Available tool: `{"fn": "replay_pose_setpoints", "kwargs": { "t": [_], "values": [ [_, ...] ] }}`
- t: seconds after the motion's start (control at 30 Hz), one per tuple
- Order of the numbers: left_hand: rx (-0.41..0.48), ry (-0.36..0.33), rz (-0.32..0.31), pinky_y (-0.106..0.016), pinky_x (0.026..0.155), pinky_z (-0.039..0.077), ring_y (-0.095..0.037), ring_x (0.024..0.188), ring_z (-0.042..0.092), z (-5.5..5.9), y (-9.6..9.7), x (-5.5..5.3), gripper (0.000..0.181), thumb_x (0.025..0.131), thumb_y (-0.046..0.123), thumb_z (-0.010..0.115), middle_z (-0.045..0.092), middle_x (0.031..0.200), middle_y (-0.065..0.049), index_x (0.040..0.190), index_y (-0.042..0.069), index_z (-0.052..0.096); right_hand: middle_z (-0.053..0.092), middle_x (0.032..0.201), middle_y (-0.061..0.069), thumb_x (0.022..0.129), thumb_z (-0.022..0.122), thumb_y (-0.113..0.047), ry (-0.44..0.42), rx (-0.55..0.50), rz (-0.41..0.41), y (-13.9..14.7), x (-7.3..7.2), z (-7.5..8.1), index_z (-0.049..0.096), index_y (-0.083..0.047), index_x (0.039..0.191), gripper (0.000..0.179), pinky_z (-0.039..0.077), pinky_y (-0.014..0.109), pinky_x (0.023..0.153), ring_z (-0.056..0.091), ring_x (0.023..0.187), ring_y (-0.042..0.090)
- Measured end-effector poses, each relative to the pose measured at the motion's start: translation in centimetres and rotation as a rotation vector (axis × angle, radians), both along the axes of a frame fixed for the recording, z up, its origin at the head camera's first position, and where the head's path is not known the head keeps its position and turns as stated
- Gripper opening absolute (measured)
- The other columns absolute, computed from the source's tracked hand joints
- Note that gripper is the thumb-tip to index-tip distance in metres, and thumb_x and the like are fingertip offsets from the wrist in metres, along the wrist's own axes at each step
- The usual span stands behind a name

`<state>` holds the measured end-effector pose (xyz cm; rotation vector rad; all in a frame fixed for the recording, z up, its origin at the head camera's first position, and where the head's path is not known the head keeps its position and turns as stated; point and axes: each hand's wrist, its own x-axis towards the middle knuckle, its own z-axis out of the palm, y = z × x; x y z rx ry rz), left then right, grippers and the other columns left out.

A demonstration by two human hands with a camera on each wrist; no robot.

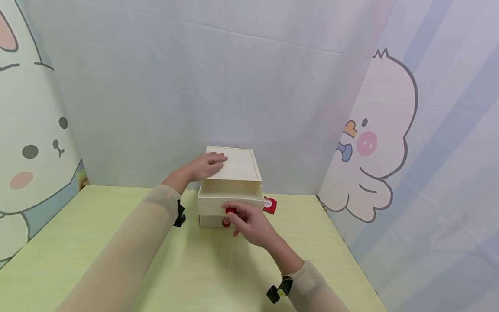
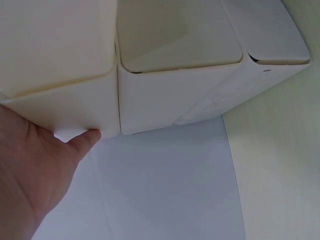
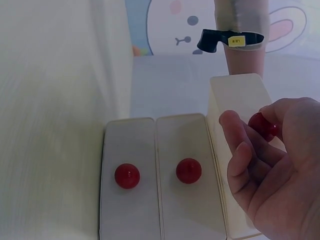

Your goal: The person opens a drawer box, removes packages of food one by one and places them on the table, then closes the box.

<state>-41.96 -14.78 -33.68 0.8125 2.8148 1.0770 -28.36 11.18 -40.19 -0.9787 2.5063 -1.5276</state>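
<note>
A small cream-white drawer cabinet [image 1: 238, 164] stands on the table, its top drawer [image 1: 210, 206] pulled out and the part of its inside that shows holding nothing visible. My left hand [image 1: 204, 166] rests on the cabinet's top, fingers stretched across it; in the left wrist view its thumb touches the edge. With thumb and fingers my right hand [image 1: 253, 224] pinches the red knob [image 3: 263, 127] of that top drawer. Below it, two more drawers are pushed in, with round red knobs [image 3: 189, 171] in the right wrist view.
Beside the cabinet's right side lies a red packet [image 1: 270, 205] with a white label, partly hidden. The pale yellow-green table [image 1: 187, 268] meets a plain light curtain [image 1: 156, 108] at the back. Printed cartoon curtains hang at both sides.
</note>
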Motion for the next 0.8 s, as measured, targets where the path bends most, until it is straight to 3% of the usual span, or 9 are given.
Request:
{"fn": "replay_pose_setpoints", "kwargs": {
  "t": [0.13,0.27,0.5,0.7,0.8],
  "values": [
    [0.002,0.006,-0.001,-0.066,0.138,0.012,-0.039,0.173,0.010,0.01,0.01,-0.06,0.056,0.118,0.033,0.038,0.027,0.183,-0.011,0.170,0.012,0.044,0.078,0.106,0.009,0.112,0.066,-0.024,0.002,0.000,-0.005,-0.05,-0.10,-0.02,0.073,-0.018,0.140,0.029,0.068,0.042,0.072,0.073,0.075,0.019],
    [-0.001,0.004,0.000,-0.067,0.137,0.012,-0.039,0.173,0.010,0.04,-0.01,0.02,0.056,0.118,0.033,0.038,0.026,0.183,-0.011,0.170,0.012,0.043,0.078,0.105,0.008,0.112,0.065,-0.022,-0.003,-0.002,-0.009,-0.13,-0.10,-0.02,0.073,-0.020,0.140,0.029,0.068,0.047,0.074,0.074,0.079,0.027],
    [-0.014,-0.005,0.011,-0.067,0.137,0.011,-0.038,0.173,0.010,-0.11,-0.05,0.02,0.056,0.118,0.035,0.039,0.026,0.184,-0.009,0.170,0.014,0.043,0.076,0.109,0.017,0.112,0.064,-0.022,-0.018,0.004,-0.019,-0.18,-0.24,-0.10,0.072,-0.022,0.141,0.030,0.068,0.049,0.076,0.072,0.077,0.019],
    [-0.009,0.004,0.010,-0.067,0.137,0.012,-0.038,0.173,0.010,-0.10,0.00,-0.08,0.056,0.118,0.034,0.038,0.027,0.183,-0.010,0.170,0.013,0.044,0.076,0.113,0.021,0.113,0.063,-0.023,-0.020,0.002,-0.029,-0.29,-0.49,-0.05,0.071,-0.021,0.142,0.030,0.069,0.042,0.074,0.073,0.083,0.027],
    [-0.013,0.012,0.010,-0.066,0.137,0.013,-0.039,0.173,0.011,-0.15,0.04,-0.17,0.056,0.118,0.035,0.039,0.027,0.183,-0.010,0.170,0.013,0.044,0.075,0.114,0.022,0.113,0.062,-0.023,-0.010,0.000,-0.034,-0.34,-0.72,-0.08,0.071,-0.021,0.143,0.031,0.069,0.045,0.075,0.072,0.081,0.026]
  ]
}}
